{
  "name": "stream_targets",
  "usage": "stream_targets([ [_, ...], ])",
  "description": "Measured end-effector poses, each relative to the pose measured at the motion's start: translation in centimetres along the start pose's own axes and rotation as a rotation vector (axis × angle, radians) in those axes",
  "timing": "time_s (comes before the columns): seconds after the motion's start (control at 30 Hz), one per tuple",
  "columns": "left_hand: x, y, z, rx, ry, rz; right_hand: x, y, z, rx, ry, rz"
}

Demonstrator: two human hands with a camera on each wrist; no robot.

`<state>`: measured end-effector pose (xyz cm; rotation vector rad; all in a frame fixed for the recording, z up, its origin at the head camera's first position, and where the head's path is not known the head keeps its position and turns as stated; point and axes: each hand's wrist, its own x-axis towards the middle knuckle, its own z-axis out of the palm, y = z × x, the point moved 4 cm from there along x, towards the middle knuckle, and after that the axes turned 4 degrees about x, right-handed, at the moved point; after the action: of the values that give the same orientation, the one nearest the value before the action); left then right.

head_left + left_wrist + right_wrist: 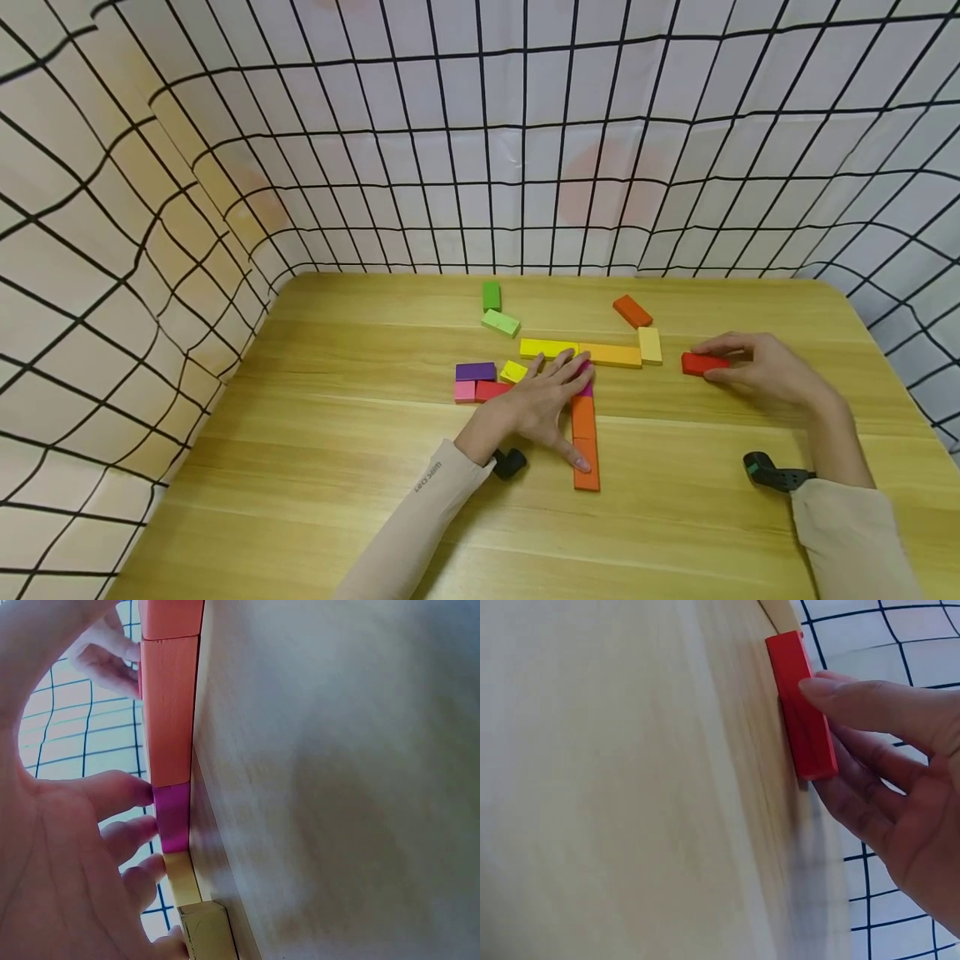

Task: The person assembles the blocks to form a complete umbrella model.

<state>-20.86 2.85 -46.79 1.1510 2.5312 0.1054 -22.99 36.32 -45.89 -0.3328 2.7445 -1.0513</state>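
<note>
— Hands first: how are they posed?

— Left hand [542, 406]: spread over the orange column [583, 419], thumb tip at its near block, the other fingers reaching to the magenta block [174, 817] that adjoins its far end. Right hand [772, 372]: well to the right of the column, pinching a red block [702, 364] between thumb and fingers; whether that block touches the table [322, 475] cannot be told.

— What bounds the column?

— Yellow bar [549, 348] and amber bar [613, 357], end to end, lie crosswise beyond it; a cream block [650, 346] stands at the amber bar's right end. Left of the column, a purple block [476, 372] lies just beside a pink block [465, 392]. Farther beyond, the table's back edge meets gridded cloth [525, 200].

— Room for moving?

— Broad wood surface separates column from red block; more extends from the column's near end.
</note>
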Motion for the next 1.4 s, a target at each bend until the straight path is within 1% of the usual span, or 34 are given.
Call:
stream_targets([
  [0.33,0.0,0.0,-0.1,0.001,0.004,-0.001,0.3,0.2,0.0,0.010,0.003,0.024],
  [0.6,0.1,0.0,-0.1,0.006,0.000,-0.006,0.3,0.4,0.0,-0.011,-0.008,0.048],
  [1.07,0.3,0.4,0.0,0.027,0.007,-0.003,-0.1,0.9,-0.2,-0.034,0.031,0.004],
  [1.3,0.0,0.2,-0.1,0.017,0.003,-0.004,0.1,0.9,-0.1,-0.037,0.024,0.022],
  [1.4,0.0,0.2,-0.2,0.014,0.004,-0.007,0.2,0.8,0.0,-0.039,0.035,0.015],
])
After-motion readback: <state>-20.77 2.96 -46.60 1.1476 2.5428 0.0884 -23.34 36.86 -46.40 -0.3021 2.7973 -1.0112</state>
